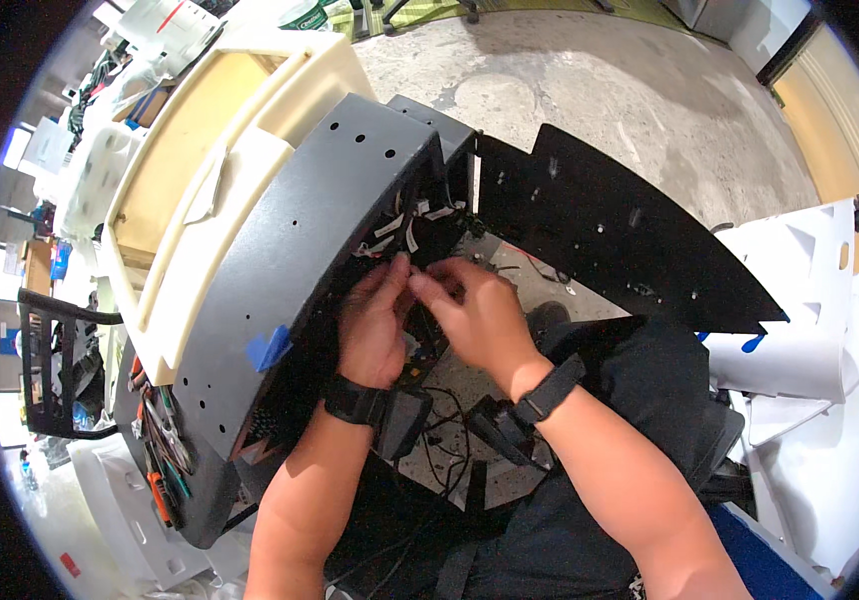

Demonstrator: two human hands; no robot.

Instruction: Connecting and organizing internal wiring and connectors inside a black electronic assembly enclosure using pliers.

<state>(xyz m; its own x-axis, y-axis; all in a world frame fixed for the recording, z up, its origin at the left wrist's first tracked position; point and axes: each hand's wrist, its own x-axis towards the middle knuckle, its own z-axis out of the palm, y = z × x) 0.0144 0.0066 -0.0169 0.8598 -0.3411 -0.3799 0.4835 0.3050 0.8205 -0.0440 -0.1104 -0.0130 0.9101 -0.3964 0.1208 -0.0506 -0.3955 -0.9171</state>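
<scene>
The floor is pale and mottled, stretching past the far edges of everything in front of the person. The casing curves down the left side, its long inner edge running just beside the left hand. It is smooth, matte grey, pierced by 3 round holes near its far end. The panel bounds the other side: thin, flat and black, with a curved outer edge and a pointed end. Between them the gap is tight at the far end and widens toward the person's dark trousers, leaving the forearms more room than the fingers. Left of the casing stands the frame, cream and rounded at the edges, around a tan board.

Both hands work inside that gap, fingers bent and narrow. The right hand brings its fingertips against the left's; what they pinch, if anything, I cannot tell. Black cables loop below them. Tools with coloured handles lie at the casing's lower left. The tags, slim white strips, sit among wiring just beyond the fingertips. Blue tape sticks to the casing.
</scene>
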